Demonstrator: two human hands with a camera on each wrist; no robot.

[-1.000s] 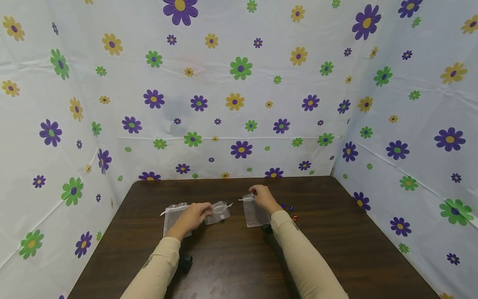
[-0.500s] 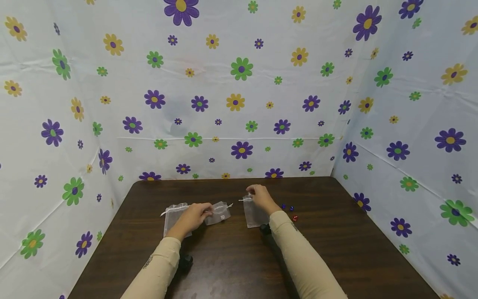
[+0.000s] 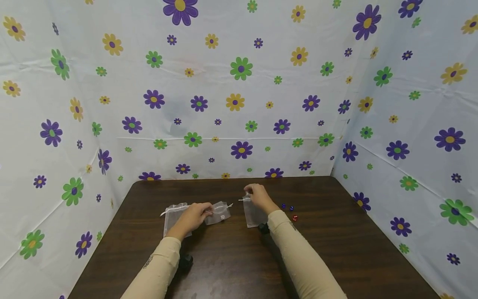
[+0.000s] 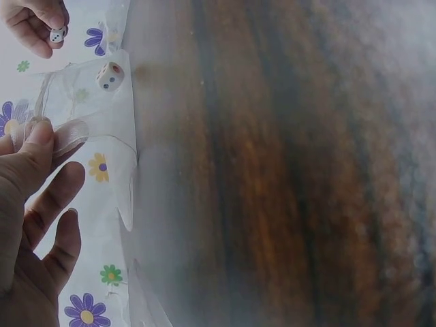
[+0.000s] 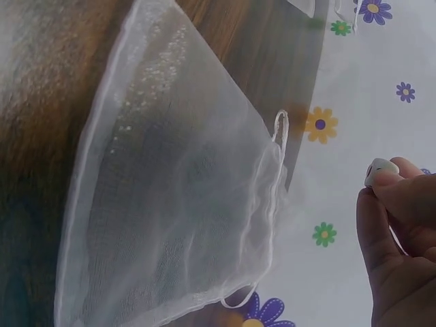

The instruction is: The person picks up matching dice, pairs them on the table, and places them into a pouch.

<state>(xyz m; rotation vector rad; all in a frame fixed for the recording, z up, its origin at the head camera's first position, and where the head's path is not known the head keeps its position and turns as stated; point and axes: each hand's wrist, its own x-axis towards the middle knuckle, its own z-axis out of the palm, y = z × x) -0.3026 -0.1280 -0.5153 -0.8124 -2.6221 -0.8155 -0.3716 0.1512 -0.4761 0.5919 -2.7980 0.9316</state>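
Note:
My left hand (image 3: 194,216) pinches the mouth of a small sheer organza drawstring bag (image 3: 218,216) between thumb and forefinger. A white die (image 4: 109,76) shows through its mesh in the left wrist view. My right hand (image 3: 261,197) pinches another white die (image 5: 380,172) between thumb and fingertips. Below the right hand lies a second organza bag (image 5: 177,184), flat on the table, with its white drawstring loops at the mouth. A third organza bag (image 3: 172,218) lies partly hidden under my left hand and wrist.
Two blue dice (image 3: 284,206) and a red die (image 3: 295,218), possibly more than one, lie right of my right hand on the dark wooden table (image 3: 224,265). Flower-printed cloth (image 3: 239,83) stands along the back and sides.
My right hand has shifted slightly left and away from me, over the mouth of the second bag. The left hand and its bag have stayed in place.

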